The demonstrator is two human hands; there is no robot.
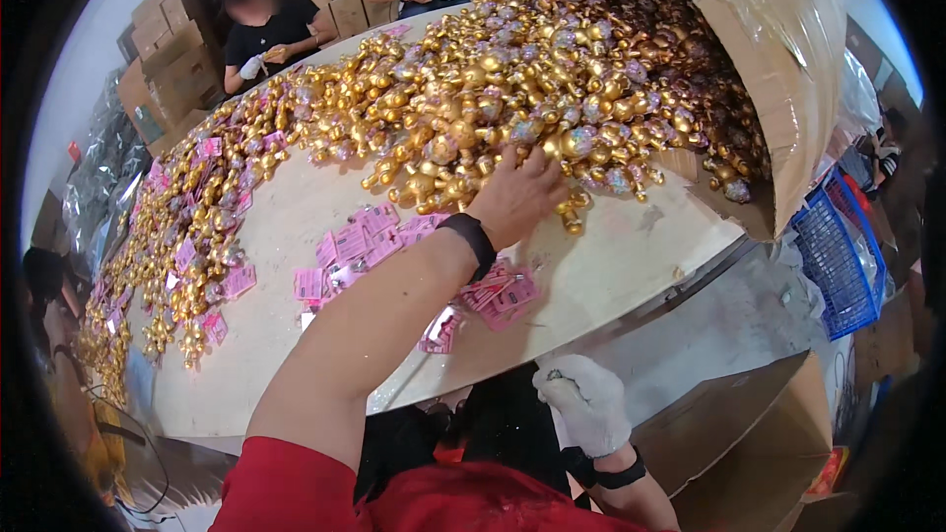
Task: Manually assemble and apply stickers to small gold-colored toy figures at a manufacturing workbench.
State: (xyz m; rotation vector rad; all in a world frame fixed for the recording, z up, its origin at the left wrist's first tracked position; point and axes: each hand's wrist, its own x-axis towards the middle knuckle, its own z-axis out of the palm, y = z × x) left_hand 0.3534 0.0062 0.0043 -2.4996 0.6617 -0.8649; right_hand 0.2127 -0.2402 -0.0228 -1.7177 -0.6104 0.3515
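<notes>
My bare left hand (515, 195), with a dark band at the wrist, reaches across the table to the near edge of a heap of shiny gold figurines (473, 103). Its fingers are spread over the gold pieces and touch them; the fingertips are partly lost among the figurines. Pink printed cards (360, 244) lie loose on the table to the left of my left forearm. More pink cards (503, 294) lie just right of it. My right hand (588, 404), in a white glove, is held below the table edge with curled fingers; what it grips is too unclear to name.
The pale tabletop (631, 246) curves around me. Gold figurines with pink cards (202, 227) cover its left side. A big torn carton (778, 59) spills darker figurines at the right. An open cardboard box (739, 433) and a blue basket (838, 256) stand right. Two people work across the table.
</notes>
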